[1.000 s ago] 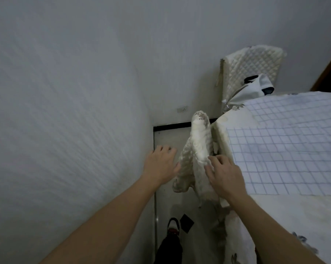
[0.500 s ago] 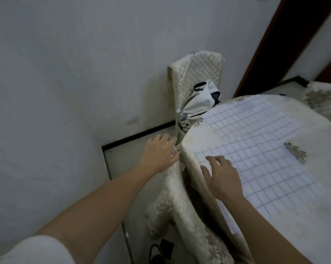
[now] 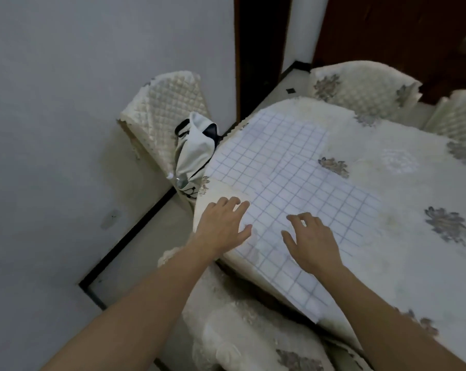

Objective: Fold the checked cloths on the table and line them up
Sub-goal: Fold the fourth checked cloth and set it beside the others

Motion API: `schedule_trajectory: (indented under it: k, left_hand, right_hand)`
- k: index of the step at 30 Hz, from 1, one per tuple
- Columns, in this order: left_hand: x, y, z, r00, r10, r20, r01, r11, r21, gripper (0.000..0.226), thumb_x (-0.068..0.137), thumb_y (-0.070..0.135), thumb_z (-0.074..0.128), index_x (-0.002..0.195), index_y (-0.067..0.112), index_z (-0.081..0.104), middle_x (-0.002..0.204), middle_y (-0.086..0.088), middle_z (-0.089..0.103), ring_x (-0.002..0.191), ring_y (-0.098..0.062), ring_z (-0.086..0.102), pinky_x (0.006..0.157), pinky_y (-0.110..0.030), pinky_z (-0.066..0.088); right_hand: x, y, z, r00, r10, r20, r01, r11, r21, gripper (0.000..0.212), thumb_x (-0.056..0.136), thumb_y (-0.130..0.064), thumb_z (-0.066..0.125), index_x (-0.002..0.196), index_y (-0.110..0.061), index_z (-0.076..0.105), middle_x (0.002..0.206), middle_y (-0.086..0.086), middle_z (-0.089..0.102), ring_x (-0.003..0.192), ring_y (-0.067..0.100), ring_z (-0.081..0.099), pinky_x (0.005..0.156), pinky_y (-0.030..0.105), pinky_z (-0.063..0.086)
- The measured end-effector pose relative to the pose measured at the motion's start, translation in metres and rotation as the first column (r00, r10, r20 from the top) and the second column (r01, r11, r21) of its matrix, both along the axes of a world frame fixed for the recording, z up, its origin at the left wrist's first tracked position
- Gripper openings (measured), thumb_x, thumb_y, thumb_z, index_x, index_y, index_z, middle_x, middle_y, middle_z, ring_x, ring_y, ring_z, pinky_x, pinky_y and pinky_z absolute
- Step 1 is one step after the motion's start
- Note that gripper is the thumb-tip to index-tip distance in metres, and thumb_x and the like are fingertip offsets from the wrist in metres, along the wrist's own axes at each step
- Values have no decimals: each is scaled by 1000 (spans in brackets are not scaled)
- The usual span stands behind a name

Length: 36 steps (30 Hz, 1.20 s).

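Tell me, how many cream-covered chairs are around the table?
4: one cream quilted chair by the wall holding a white bag, two beyond the cloth-covered table, one nearest the person. Others may be hidden.

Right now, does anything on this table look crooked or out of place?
The checked cloth lies unfolded, its near edge drooping over the table edge. A white bag slumps on the quilted chair. Nothing looks spilled or torn.
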State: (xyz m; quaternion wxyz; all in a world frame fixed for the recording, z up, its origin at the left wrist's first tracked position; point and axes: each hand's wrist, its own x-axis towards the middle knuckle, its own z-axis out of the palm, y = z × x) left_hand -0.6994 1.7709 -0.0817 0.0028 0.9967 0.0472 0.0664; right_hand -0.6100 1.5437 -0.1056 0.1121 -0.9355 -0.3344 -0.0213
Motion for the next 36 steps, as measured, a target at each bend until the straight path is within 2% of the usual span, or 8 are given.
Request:
schedule_trajectory:
  k: [8, 11, 14, 18, 24, 28, 33, 36]
  left_hand:
    - [52, -10, -45, 943, -310, -124, 309, 951, -29, 58, 87, 54, 40, 131, 20, 55, 128, -3, 60, 109, -25, 59, 80, -40, 51]
    - [53, -4, -65, 873, -463, -156, 456, 886, -80, 58, 86, 52, 44, 134, 21, 54, 137, -4, 56, 120, -25, 55, 95, -42, 48]
    - [50, 7, -81, 761, -600, -246, 580, 800, -154, 66, 86, 53, 45, 144, 20, 44, 155, -4, 39, 140, -23, 38, 114, -43, 34]
    - [40, 21, -101, 678, -663, -318, 641, 745, -187, 78, 86, 55, 40, 154, 17, 31, 164, -1, 19, 150, -18, 19, 122, -40, 19]
    - [29, 32, -122, 678, -704, -212, 687, 709, -158, 72, 87, 54, 44, 148, 16, 43, 159, -1, 33, 146, -16, 31, 118, -40, 32]
    - [24, 32, -129, 682, -710, -173, 696, 704, -145, 66, 89, 52, 45, 142, 14, 52, 155, -4, 42, 142, -19, 39, 113, -43, 39]
    - [21, 35, -136, 667, -725, -175, 719, 687, -104, 62, 94, 51, 44, 143, 13, 51, 155, -6, 41, 143, -22, 38, 113, -45, 37]
    - [19, 34, -136, 670, -723, -168, 720, 688, -90, 63, 95, 54, 42, 143, 14, 49, 155, -6, 40, 143, -23, 37, 113, -46, 36]
  right_hand:
    - [3, -31, -48, 980, -164, -110, 157, 985, -72, 42, 91, -42, 62, 125, -16, 63, 117, 10, 64, 99, 30, 62, 74, 43, 52]
    - [-11, -39, -55, 962, -224, -154, 212, 973, -89, 43, 89, -42, 64, 123, -16, 64, 117, 9, 64, 100, 30, 62, 75, 41, 53]
    - [-30, -41, -63, 948, -249, -200, 238, 968, -80, 52, 87, -49, 56, 127, -17, 61, 123, 9, 62, 108, 29, 61, 82, 43, 53]
    - [-61, -38, -75, 946, -225, -235, 199, 971, -130, 81, 80, -65, 49, 146, -19, 44, 142, 7, 53, 128, 28, 51, 101, 45, 48]
    - [-87, -37, -103, 935, -242, -259, 165, 943, -288, 101, 76, -69, 57, 157, -27, 15, 164, 4, 21, 150, 30, 23, 119, 52, 26]
    - [-92, -38, -107, 931, -250, -267, 171, 942, -287, 98, 76, -51, 65, 158, -28, 16, 164, 5, 19, 150, 30, 20, 119, 54, 24]
    - [-93, -38, -99, 927, -231, -297, 158, 956, -249, 71, 89, -50, 35, 156, -33, 21, 165, 2, 16, 152, 30, 14, 121, 53, 17]
    - [-95, -40, -95, 928, -224, -297, 160, 961, -224, 59, 96, -46, 27, 153, -32, 32, 163, 2, 26, 150, 30, 23, 119, 52, 26]
